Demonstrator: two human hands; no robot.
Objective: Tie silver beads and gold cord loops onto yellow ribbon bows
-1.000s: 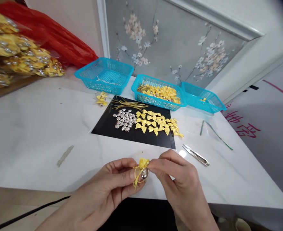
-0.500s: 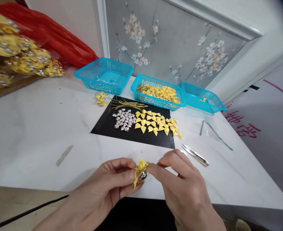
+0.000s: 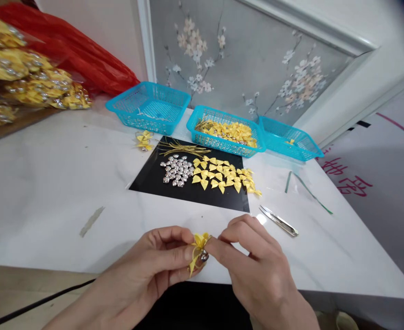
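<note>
Between the fingers of my left hand [image 3: 167,259] is a yellow ribbon bow [image 3: 199,240], held near the table's front edge. A shiny silver bead [image 3: 204,255] hangs against it, with a thin gold cord looped around. My right hand [image 3: 257,256] is closed at the bow's right side, thumb and forefinger pinched on the gold cord [image 3: 207,239]. The fingertips partly hide the cord. Beyond the hands, a black mat [image 3: 150,178] carries a cluster of silver beads [image 3: 177,170], rows of yellow bows [image 3: 218,174] and a bundle of gold cords [image 3: 183,149].
Blue baskets line the back: a left one [image 3: 146,121], a middle one [image 3: 218,145] filled with bows, and a right one [image 3: 301,151]. Metal snips [image 3: 279,221] lie at right, near a green strip [image 3: 312,195]. Bagged bows [image 3: 33,78] are piled far left.
The bow and bead have shifted slightly down and left, and the bow has turned a little. My right fingertips have moved left with the cord. Things on the table stay put.
</note>
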